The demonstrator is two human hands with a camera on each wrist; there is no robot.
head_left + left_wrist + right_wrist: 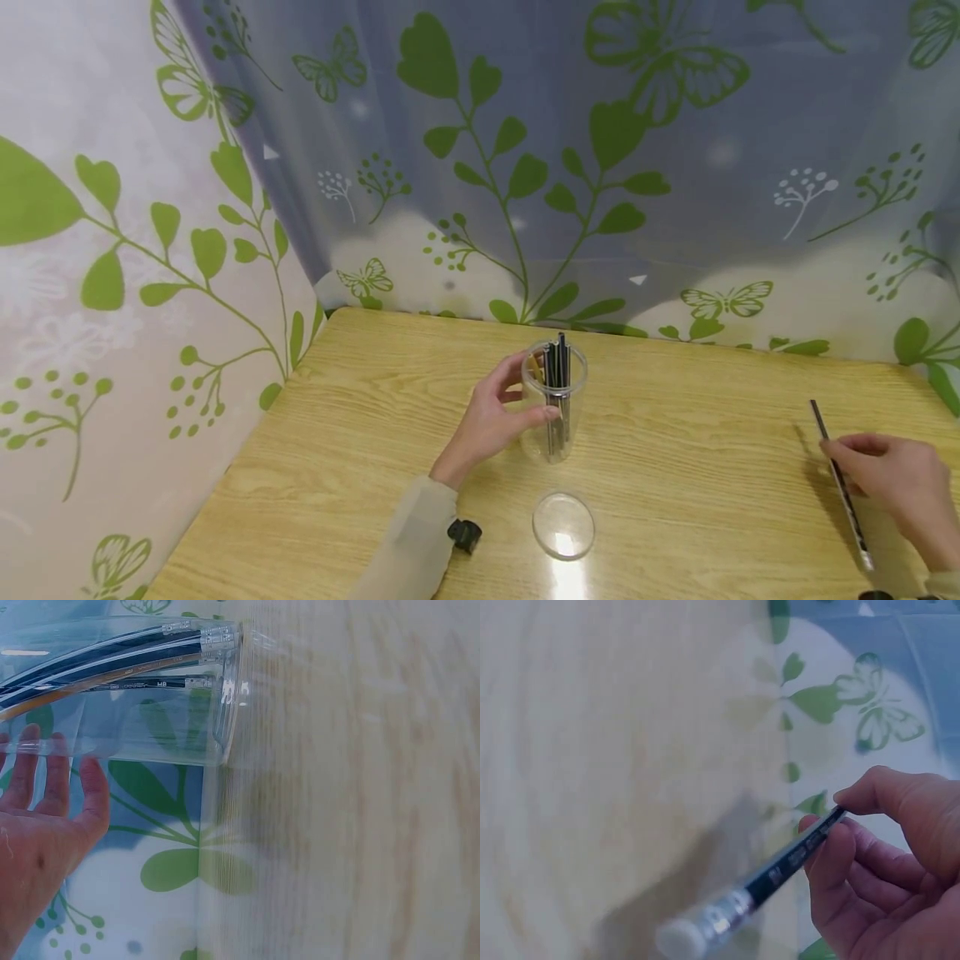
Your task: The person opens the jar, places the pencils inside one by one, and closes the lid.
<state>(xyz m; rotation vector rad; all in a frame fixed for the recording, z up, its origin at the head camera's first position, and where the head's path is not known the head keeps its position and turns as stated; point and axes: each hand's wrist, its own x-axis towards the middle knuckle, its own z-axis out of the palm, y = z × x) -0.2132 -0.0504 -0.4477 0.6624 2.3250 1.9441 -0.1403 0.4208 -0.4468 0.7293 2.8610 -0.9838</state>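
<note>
Pencil: the dark, slim, glossy pencil (780, 871), with metal ferrule and white eraser, slants above the worktop's right side.
Right hand: I see the right hand (896, 479) pinching it between thumb and fingers.
Jar: the clear, smooth-walled jar (576, 408) stands upright near the worktop's back edge, holding a bunch of pencils (557, 371), mostly dark, one orange.
Left hand: on my feed the left hand (498, 412) curls round its side.
Disc: a thin, round, transparent disc (563, 525) lies flat, farther from that edge.
Worktop: wood-grained, glossy worktop (675, 467).
Backdrop: leaf-and-butterfly-printed cloth (525, 125).
</note>
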